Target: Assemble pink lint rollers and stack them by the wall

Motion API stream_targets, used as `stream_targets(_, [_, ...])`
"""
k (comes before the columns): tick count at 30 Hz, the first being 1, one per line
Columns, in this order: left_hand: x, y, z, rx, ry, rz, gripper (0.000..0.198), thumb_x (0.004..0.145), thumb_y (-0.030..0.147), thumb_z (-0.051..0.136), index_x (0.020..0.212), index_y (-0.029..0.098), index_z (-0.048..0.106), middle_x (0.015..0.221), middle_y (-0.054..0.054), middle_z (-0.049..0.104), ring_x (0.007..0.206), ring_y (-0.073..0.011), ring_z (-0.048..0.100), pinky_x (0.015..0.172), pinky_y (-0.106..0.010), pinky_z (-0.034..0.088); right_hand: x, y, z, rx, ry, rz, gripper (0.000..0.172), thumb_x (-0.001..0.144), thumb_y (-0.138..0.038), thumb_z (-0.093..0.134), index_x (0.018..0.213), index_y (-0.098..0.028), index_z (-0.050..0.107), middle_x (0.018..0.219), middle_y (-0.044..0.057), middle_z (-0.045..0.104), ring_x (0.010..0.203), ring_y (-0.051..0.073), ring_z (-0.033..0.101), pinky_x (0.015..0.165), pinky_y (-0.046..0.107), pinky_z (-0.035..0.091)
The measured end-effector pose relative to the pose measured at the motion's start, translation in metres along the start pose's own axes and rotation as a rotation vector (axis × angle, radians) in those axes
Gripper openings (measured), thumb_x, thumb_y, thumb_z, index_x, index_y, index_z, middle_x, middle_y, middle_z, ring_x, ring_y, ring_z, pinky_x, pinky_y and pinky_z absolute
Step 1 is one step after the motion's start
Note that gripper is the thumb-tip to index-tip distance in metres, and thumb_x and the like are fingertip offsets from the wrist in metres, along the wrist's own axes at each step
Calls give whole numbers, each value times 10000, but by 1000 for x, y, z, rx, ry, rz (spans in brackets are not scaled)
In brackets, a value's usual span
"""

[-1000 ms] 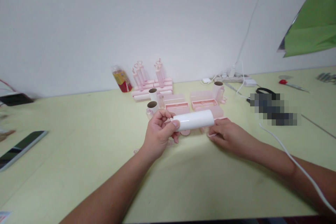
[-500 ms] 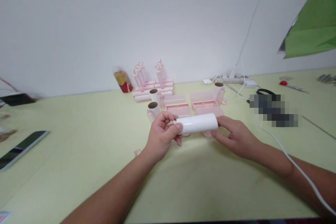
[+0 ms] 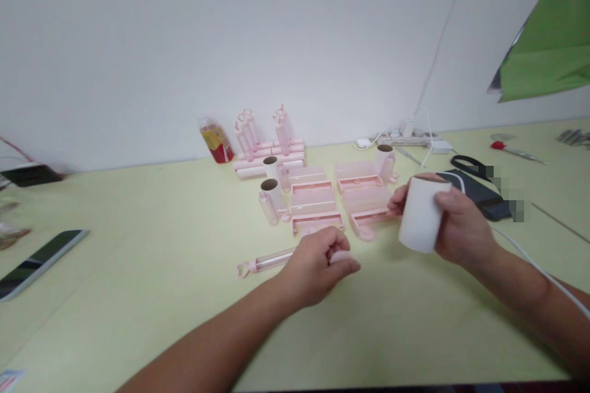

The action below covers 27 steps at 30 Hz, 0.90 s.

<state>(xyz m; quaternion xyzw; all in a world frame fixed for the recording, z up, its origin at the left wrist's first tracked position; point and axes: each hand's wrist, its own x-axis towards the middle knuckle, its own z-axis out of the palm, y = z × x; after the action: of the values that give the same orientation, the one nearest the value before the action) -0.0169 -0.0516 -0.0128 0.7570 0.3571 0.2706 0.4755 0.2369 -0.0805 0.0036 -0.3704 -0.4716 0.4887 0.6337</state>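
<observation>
My right hand (image 3: 465,224) grips a white lint roller refill (image 3: 420,215), a paper roll tilted nearly upright above the table, its brown cardboard core showing at the top. My left hand (image 3: 318,267) is closed on a pink lint roller handle (image 3: 274,260), a clear-pink tube with a heart-shaped loop at its left end. A pale pink end shows between thumb and fingers; the middle is hidden by the hand. Just beyond the hands lie open pink cases (image 3: 318,221) with clear-pink lids (image 3: 366,198).
White rolls (image 3: 275,196) and short pink tubes (image 3: 268,207) stand left and right of the cases. Several assembled pink rollers (image 3: 246,132) stand by the wall beside a red-yellow packet (image 3: 216,141). A power strip (image 3: 408,140), a black pouch (image 3: 479,193) and a white cable are at right.
The white roll has passed from my left hand to my right, moving right and turning from level to nearly upright. My left hand has moved down onto the pink handle.
</observation>
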Motion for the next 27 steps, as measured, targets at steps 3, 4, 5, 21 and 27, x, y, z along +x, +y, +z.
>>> stream_targets(3, [-1,0,-1,169,-22,115,212,761,297,741,813,184,569,622,58,489,533,-72,405,484,-183,313,0,-8,1,-113,-356,173,509,779,-619,619,1063,-197,621,871,88,669,733,241,633,656,363,515])
stream_targets(4, [-2,0,-1,177,-23,132,188,787,304,718,812,185,575,610,57,493,529,-75,409,488,-187,315,-1,-9,4,-188,-493,209,551,780,-636,615,1080,-174,637,890,95,667,751,238,629,662,352,507])
stream_targets(5, [-2,0,-1,176,-16,146,171,812,316,695,813,184,587,606,51,507,528,-78,422,495,-192,323,-3,-11,7,-272,-616,213,564,778,-638,626,1080,-162,651,932,101,664,798,238,625,691,345,501])
stream_targets(21, [-7,9,1,1,99,469,33,860,202,678,839,209,654,878,-54,728,869,-173,652,868,-359,498,-12,-14,24,-506,-830,-78,402,776,-547,696,899,-165,680,981,85,626,899,219,582,822,334,451])
stream_targets(27, [-3,1,9,-28,121,388,160,841,211,691,976,205,604,1126,-97,659,972,-178,625,752,-283,520,-10,-25,20,-638,-866,-64,327,769,-472,724,889,-172,679,917,52,628,822,184,580,774,295,447])
